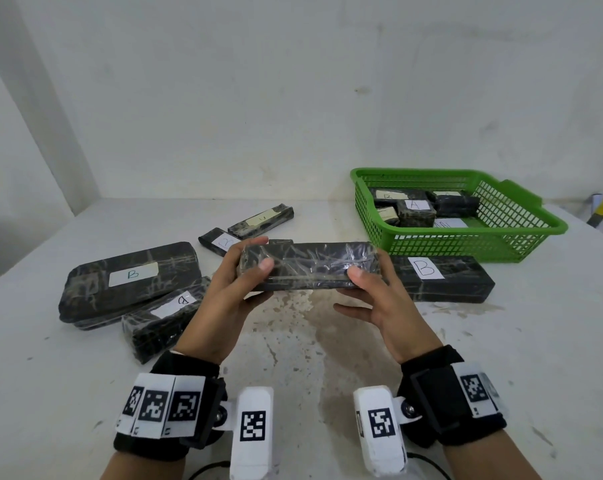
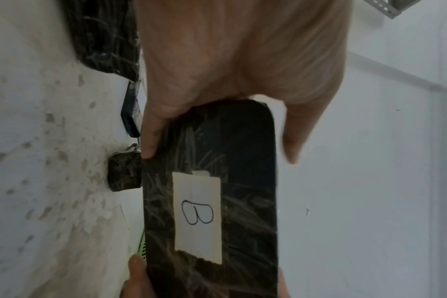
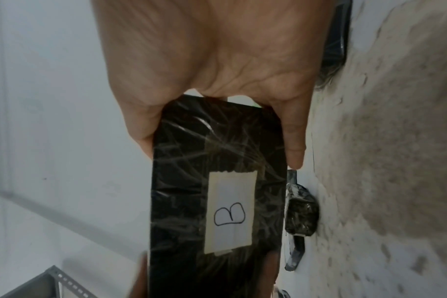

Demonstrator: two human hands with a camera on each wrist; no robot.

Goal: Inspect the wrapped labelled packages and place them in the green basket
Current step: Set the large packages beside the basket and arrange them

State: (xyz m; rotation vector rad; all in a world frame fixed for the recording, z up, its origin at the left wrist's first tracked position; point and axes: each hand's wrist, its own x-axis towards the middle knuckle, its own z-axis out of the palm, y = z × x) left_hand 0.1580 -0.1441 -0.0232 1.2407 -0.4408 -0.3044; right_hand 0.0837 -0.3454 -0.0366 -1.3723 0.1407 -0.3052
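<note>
A long black wrapped package [image 1: 310, 266] is held above the table by both hands. My left hand [image 1: 239, 271] grips its left end and my right hand [image 1: 366, 282] grips its right end, thumbs on the near face. Its far face, hidden from the head view, carries a paper label marked B [image 2: 198, 217] [image 3: 230, 213]. The green basket [image 1: 521, 244] stands at the back right with several labelled packages [image 1: 416, 211] inside.
More wrapped packages lie on the white table: a large B one [image 1: 130, 280] and a smaller one [image 1: 165, 318] at left, two slim ones [image 1: 262, 220] behind, and a long B package [image 1: 438, 278] in front of the basket. A wall stands close behind.
</note>
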